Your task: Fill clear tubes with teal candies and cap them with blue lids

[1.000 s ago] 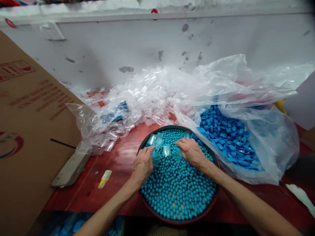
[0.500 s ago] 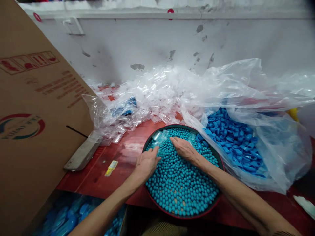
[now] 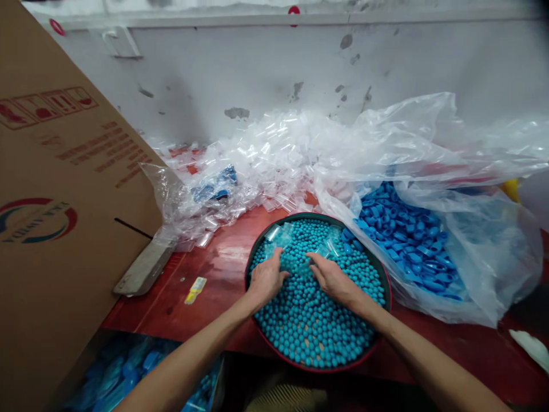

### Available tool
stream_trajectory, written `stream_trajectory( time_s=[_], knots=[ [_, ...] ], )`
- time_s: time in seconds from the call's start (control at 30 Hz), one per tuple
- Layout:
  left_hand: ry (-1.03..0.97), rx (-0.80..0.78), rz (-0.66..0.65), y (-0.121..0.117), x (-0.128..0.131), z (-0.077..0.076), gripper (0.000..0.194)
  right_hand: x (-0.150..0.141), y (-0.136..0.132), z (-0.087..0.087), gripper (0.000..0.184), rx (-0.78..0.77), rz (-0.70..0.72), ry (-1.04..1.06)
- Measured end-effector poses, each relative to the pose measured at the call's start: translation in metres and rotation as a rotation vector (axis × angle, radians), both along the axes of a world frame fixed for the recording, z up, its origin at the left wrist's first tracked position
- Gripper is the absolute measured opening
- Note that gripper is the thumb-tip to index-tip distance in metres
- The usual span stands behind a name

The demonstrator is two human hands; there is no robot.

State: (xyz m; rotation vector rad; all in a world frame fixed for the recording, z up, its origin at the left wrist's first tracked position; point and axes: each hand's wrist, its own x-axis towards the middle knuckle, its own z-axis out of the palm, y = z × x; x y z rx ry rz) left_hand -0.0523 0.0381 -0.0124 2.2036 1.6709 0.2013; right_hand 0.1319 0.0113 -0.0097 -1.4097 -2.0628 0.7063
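A round, dark-rimmed tray (image 3: 388, 286) full of small turquoise balls (image 3: 317, 320) stands on the red table. Over its left part is my left hand (image 3: 266, 280), index finger and thumb apart. My right hand (image 3: 332, 279) reaches in from the right with its fingers bent and spread, low over the balls. Between the two hands the balls look blurred, perhaps by something clear I cannot make out. Clear plastic pieces (image 3: 277, 236) lie on the balls beyond my left hand, and another clear piece (image 3: 329, 247) just beyond my right. A few blue plastic parts (image 3: 349, 240) rest at the tray's right rim.
Behind the tray is a heap of clear plastic pieces (image 3: 278, 154). To the right, an open clear bag (image 3: 493, 246) holds many blue plastic parts (image 3: 407, 234). A cardboard box (image 3: 86, 189) stands left, beside a grey block (image 3: 146, 266). Below the table edge are bagged blue items (image 3: 115, 372).
My right hand has drawn back toward me and slightly right, uncovering more of the clear piece there. My left hand has shifted a little to the right, its fingers more raised.
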Motion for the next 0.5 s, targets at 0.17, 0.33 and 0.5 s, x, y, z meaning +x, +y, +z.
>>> stream_trajectory(
  time_s=[0.17,0.33,0.5],
  knots=[
    [-0.080,-0.069,-0.083,0.013,0.002,-0.006,0.040,0.008,0.005,0.002,0.021,-0.061,-0.084,0.121],
    [-0.269,-0.053,-0.206,0.007,0.004,0.003,0.022,0.016,-0.002,0.005,0.018,-0.060,-0.106,0.194],
    [-0.361,0.036,-0.315,-0.007,0.008,0.008,0.020,0.008,-0.007,0.010,0.017,0.017,-0.130,0.255]
  ],
)
